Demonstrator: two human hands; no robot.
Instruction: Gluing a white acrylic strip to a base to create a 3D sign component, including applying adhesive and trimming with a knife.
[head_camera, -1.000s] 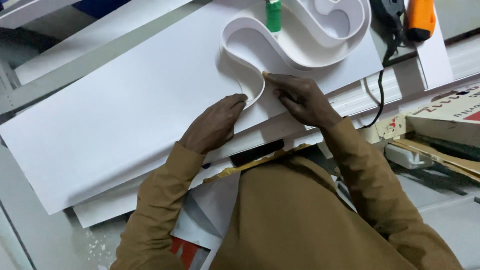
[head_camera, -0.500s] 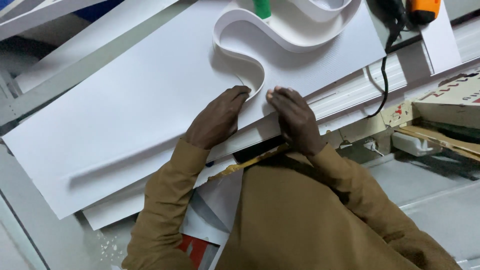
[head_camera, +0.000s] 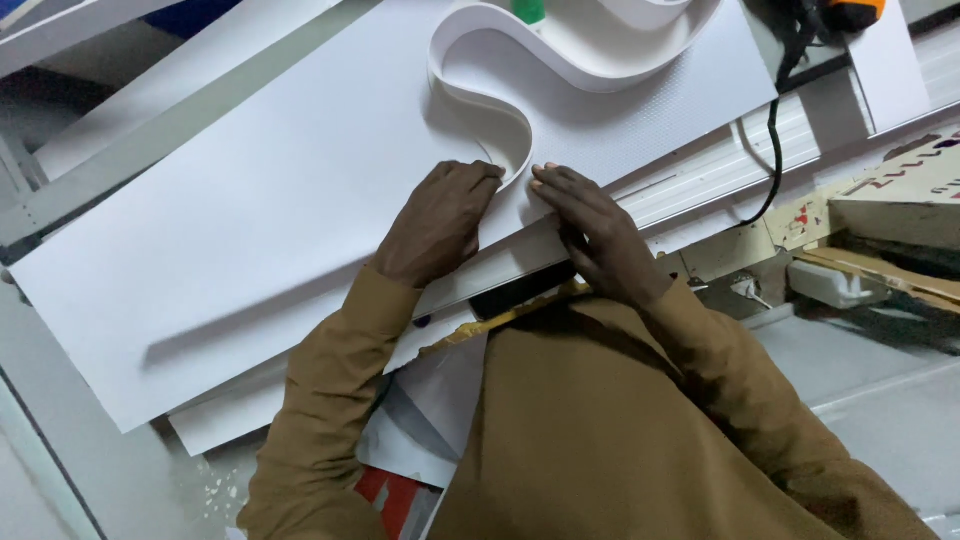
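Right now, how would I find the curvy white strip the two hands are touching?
Look at the large white flat sheet that covers the workbench. Near its far edge a thin white band stands on its edge and winds in an S-shaped curve, with its near end between the left hand and the right hand. It is the only raised, curling thing; everything around it lies flat.

We see soft, even light. The big white sheet (head_camera: 300, 200) is the brightest part, with no harsh glare. A long gray shadow lies on it at about 8 o'clock. Small soft shadows sit under our hands and beside the curved white strip (head_camera: 500, 130) near 12 o'clock. Corners look dimmer. Everything is fairly sharp.
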